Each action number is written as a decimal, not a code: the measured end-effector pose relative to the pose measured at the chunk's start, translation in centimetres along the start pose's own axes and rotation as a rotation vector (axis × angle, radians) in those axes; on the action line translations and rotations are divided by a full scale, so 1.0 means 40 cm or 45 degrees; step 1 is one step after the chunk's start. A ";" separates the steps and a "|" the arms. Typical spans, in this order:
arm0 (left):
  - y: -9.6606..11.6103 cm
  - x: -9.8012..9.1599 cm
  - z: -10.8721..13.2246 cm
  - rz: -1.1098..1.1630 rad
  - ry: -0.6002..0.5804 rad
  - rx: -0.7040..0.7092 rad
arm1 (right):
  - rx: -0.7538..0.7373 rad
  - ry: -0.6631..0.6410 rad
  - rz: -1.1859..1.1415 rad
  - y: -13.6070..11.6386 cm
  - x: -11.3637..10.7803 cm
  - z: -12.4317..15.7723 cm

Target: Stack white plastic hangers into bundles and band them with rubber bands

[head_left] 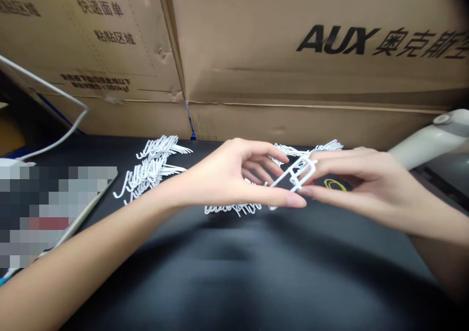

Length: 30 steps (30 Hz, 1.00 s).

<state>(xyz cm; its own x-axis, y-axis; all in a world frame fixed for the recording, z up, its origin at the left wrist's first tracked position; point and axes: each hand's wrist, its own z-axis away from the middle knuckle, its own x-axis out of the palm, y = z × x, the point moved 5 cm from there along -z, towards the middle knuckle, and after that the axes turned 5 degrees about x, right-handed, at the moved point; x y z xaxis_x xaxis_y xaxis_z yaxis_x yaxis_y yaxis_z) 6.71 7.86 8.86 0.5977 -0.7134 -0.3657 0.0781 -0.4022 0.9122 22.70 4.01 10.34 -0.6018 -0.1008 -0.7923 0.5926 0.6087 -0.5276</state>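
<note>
In the head view, the right hand [370, 179] is pinching a white hooked piece [293, 174] above the black tabletop [293, 272], while the left hand [227, 172] is curving beside it, thumb and fingers wide apart, contact being unclear, and white hooks [148, 172] are lying piled leftward.

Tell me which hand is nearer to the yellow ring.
Right. The yellow ring shows through the gap between thumb and fingers of the right hand; the left hand is farther, to the ring's left.
</note>
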 end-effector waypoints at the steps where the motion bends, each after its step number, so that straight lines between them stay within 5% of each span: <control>1: 0.017 -0.002 0.005 -0.033 0.040 0.018 | -0.023 0.059 -0.008 -0.014 0.005 0.004; 5: 0.049 -0.018 0.018 -0.117 0.072 0.016 | 0.008 0.287 -0.069 -0.025 0.005 0.005; 9: 0.036 -0.071 0.016 -0.087 0.162 -0.021 | 0.262 0.500 -0.163 0.044 0.000 -0.012; 12: 0.027 -0.105 0.013 -0.030 0.259 -0.032 | 0.303 0.037 -0.084 0.101 0.079 -0.031; 18: 0.028 -0.097 0.013 -0.032 0.222 -0.069 | 0.174 -0.201 0.040 0.154 0.189 -0.027; 23: 0.026 -0.091 0.013 -0.044 0.175 -0.082 | 0.104 -0.320 0.101 0.144 0.179 -0.031; 30: 0.020 -0.086 0.012 -0.026 0.109 -0.083 | 0.365 -0.673 0.316 0.205 0.117 0.007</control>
<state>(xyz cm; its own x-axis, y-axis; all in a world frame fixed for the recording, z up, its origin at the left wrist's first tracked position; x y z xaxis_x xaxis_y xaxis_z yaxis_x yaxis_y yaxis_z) 4.32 9.70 10.75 0.6612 -0.6527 -0.3698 0.1408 -0.3762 0.9158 24.88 8.30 2.22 -0.1275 -0.4027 -0.9064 0.8434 0.4369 -0.3127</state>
